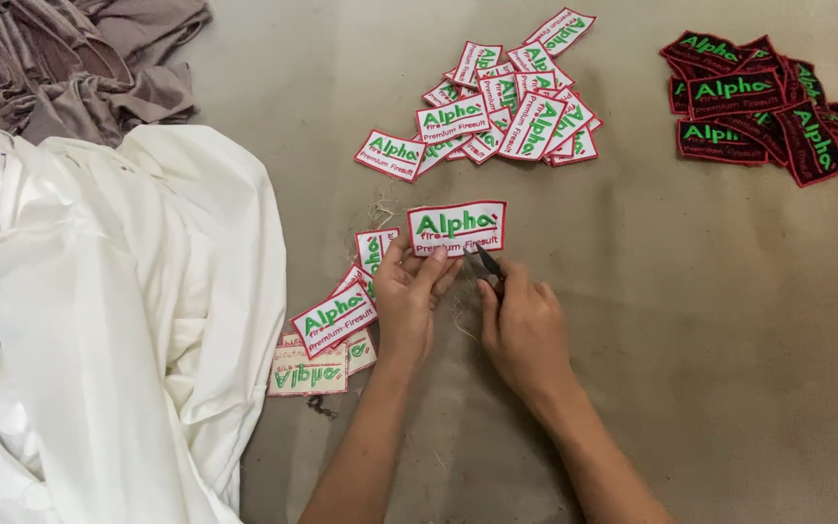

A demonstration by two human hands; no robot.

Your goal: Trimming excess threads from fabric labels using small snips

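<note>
On the tan cloth, left hand (pixel 407 296) pinching a white patch (pixel 457 227), right hand (pixel 521 325) gripping small snips (pixel 488 264) at its edge

Single head-worn view, close and steeply downward onto the hands and cloth-covered floor (pixel 691 320).

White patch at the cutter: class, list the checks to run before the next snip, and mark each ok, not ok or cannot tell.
1. Left hand grips the white patch by its lower edge: ok.
2. Right hand holds the small cutter: ok.
3. Cutter tip near the patch's lower edge: ok.
4. Blades open: cannot tell.
5. Left fingertips clear of the tip: cannot tell.
6. Loose threads lie on the work surface: not ok.
</note>
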